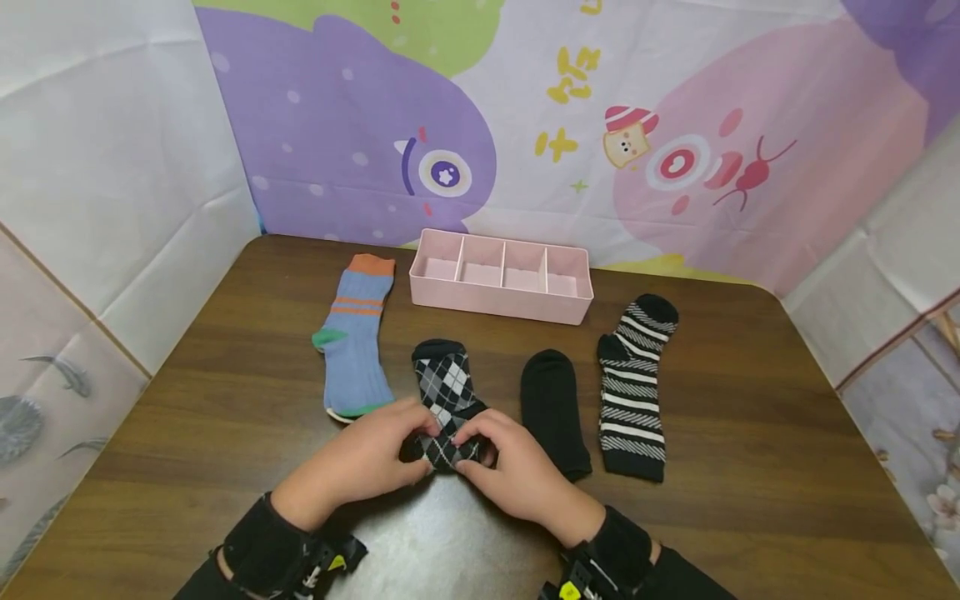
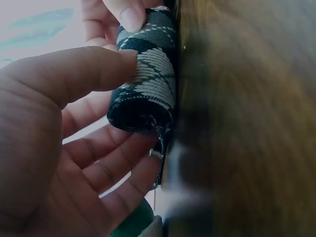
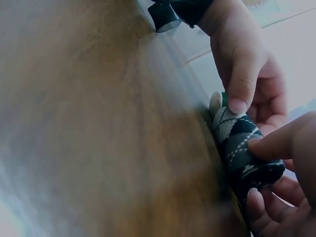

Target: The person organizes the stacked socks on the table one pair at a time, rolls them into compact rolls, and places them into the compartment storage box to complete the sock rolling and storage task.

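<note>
Rolling the Argyle Sock (image 1: 447, 379) from Its Near End

Both hands grasp the work. The left hand (image 1: 375, 456) pinches one end of the roll (image 2: 154, 74), its thumb on the upper face and its fingers under and behind; the right hand (image 1: 519, 468) pinches the other end likewise. The roll is at the near end of the argyle sock, and the rest extends away on the wooden table (image 1: 727, 508).

For a compact roll, apply equal thumb pressure at both ends. Advance both sides together; uneven feed is likely to make the roll cone-shaped. Tuck stray edges under with the fingers, and smooth the unrolled length ahead, notably at the black heel patch, where bunching seems likely.

Left of the work lies a blue sock with orange stripes (image 1: 356, 337); to the right lie a plain black sock (image 1: 551, 408) and a black-and-white striped sock (image 1: 632, 408). Beyond stands a pink four-compartment box (image 1: 495, 302).
</note>
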The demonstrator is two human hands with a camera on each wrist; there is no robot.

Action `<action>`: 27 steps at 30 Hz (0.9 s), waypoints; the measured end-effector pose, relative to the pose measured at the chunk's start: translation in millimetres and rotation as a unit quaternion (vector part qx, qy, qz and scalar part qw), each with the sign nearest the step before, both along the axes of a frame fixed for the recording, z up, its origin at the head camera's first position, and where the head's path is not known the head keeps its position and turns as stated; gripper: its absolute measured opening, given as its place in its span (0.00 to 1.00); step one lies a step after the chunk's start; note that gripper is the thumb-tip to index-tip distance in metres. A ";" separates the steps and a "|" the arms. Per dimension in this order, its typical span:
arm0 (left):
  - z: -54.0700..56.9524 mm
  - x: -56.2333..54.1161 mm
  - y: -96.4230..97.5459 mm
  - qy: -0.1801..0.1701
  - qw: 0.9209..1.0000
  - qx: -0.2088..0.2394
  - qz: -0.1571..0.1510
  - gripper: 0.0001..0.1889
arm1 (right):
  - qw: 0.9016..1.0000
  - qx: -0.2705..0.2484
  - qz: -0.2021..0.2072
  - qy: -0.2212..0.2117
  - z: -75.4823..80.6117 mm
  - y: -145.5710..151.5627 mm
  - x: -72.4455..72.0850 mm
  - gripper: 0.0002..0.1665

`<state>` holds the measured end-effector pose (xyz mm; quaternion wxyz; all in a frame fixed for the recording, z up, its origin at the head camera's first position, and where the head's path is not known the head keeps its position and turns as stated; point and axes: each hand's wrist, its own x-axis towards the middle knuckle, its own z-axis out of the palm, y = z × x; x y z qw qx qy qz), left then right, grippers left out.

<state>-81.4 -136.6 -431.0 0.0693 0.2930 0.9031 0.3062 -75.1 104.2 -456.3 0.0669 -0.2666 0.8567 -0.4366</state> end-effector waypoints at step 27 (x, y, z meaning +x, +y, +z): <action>1.7 0.1 3.3 -0.036 0.999 0.014 -0.015 0.13 | 0.999 0.030 0.030 0.025 11.5 -3.7 4.8 0.19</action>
